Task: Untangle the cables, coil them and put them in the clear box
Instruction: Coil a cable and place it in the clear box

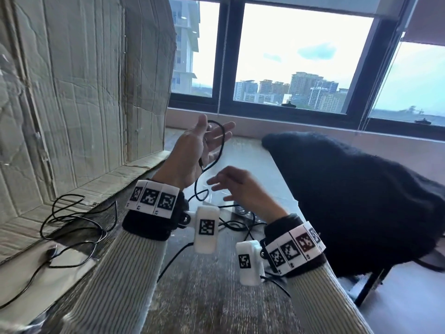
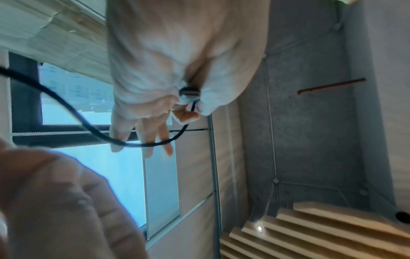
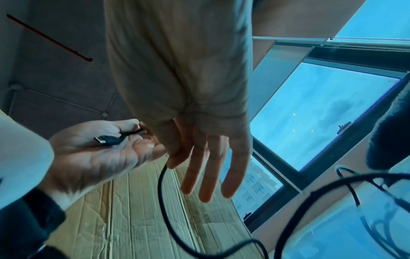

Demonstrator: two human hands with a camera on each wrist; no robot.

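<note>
My left hand (image 1: 202,143) is raised above the table, palm turned right and fingers spread. A black cable (image 1: 222,141) loops over those fingers and hangs down toward the table. Its USB plug (image 3: 106,140) lies in the left palm, where the thumb pinches the cable just past the plug (image 2: 188,92). My right hand (image 1: 228,186) hovers lower and to the right with fingers extended and relaxed (image 3: 199,166), holding nothing; the cable (image 3: 160,192) passes behind its index finger. The clear box (image 3: 332,227) sits under the right hand with cable in it.
A big cardboard box (image 1: 84,92) stands against the table's left side. More black cables (image 1: 72,220) lie tangled on the table at the left. A dark garment (image 1: 349,189) drapes over a chair at the right. Windows run behind.
</note>
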